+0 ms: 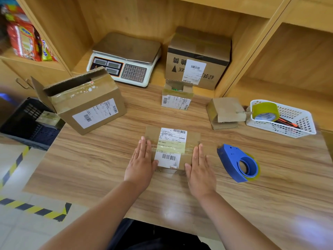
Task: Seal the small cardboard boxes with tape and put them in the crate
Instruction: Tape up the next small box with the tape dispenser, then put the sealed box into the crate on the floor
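Head view.

Item 1: small cardboard box [171, 141]. It lies flat on the wooden table [90, 159], near the front edge and directly before the person. The top is brown and carries a white shipping label with barcodes at its far and near ends. A strip of clear yellowish tape runs side to side across the middle of the label and over both edges.

Item 2: left hand [140, 165]. It is flat, fingers straight and held together, laid against the box's left edge over the tape end, thumb at the near corner.

Item 3: right hand [200, 168]. It is likewise flat, fingers straight and together, pressed to the box's right edge (neither hand curls round anything).

Item 4: blue tape dispenser [237, 163]. It lies on its side on the table just right of the right hand.

Item 5: dark crate [16, 121]. It sits below table level at the left and holds one small taped parcel [48, 118].

Item 6: white basket [297, 127]. It stands at the far right and holds a roll of tape [264, 110] and an orange-and-black tool [288, 123], kind unclear.

Item 7: large box [86, 103]. It stands at the table's left with one top flap raised; its contents are not visible.
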Motion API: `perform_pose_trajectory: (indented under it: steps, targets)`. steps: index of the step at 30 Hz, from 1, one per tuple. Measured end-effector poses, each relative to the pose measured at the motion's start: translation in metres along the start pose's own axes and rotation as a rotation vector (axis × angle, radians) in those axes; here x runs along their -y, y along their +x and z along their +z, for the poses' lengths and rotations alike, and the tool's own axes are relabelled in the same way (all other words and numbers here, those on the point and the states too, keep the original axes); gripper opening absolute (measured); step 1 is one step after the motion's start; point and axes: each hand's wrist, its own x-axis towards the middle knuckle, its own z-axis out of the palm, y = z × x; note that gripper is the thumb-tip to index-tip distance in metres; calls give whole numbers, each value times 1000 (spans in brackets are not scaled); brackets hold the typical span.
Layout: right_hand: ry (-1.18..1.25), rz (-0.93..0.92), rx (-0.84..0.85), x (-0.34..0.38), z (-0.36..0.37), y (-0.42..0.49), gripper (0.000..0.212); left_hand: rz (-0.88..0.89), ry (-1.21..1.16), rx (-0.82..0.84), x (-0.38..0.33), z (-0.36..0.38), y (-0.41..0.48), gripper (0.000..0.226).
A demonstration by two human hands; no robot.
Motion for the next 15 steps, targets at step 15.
perform_pose_trajectory:
  steps: [15]
  targets:
    - [746, 101, 136, 37, -14, -3, 78, -571, -639, -80, 11, -29, -50, 51]
